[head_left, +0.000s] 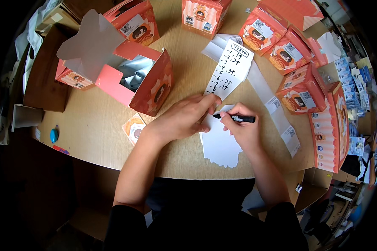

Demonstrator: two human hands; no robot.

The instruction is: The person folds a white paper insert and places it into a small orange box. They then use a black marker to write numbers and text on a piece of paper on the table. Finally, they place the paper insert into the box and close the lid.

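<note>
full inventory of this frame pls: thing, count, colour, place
open box: 1, pink-orange, lid up, silver packets inside, table left
closed boxes: about seven, pink-orange, far and right edge
handwritten list: 1, white, table centre
blank white card: 1, under both hands
label strip: 1, white, right of the list
small card: 1, orange, beside left wrist
round blue thing: 1, table's left edge
table: 1, light wood
black marker: 1, in right hand
left hand: flat on card
right hand: grips marker

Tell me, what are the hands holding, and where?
The right hand grips a black marker around its middle. The left hand holds nothing, pressing flat on white paper.
</note>
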